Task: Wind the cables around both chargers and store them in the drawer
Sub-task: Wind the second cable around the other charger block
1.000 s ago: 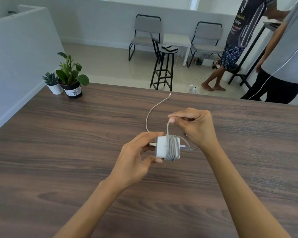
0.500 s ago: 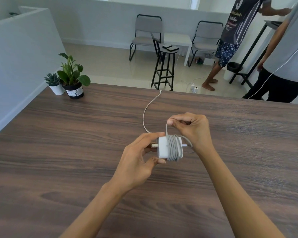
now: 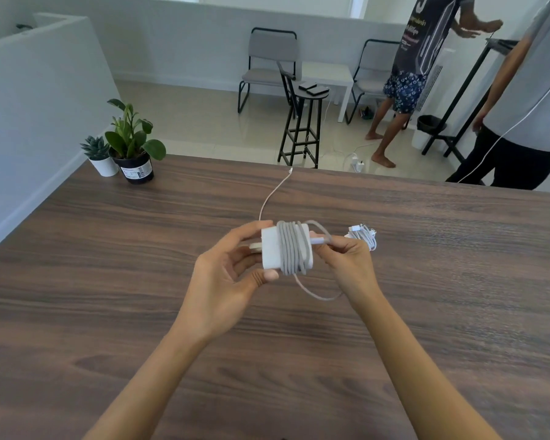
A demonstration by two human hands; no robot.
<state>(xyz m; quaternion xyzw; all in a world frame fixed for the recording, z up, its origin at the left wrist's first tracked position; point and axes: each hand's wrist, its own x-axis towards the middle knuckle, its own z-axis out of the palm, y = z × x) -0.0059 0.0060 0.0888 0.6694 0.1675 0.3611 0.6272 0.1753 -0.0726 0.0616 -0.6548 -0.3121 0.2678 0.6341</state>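
A white charger block with several turns of grey cable wound around it is held above the wooden table. My left hand grips the block by its left end between thumb and fingers. My right hand pinches the cable at the block's right side; a slack loop hangs below. The free end of the cable trails across the table toward the far edge. A second white charger with its cable bundled lies on the table just behind my right hand. No drawer is in view.
Two potted plants stand at the table's far left corner beside a white partition wall. Beyond the far edge are a black stool, chairs and two standing people.
My right hand has dropped from above the block to its right side, carrying the cable down around it. The block is now turned flatter toward me, and the second charger has come into sight.
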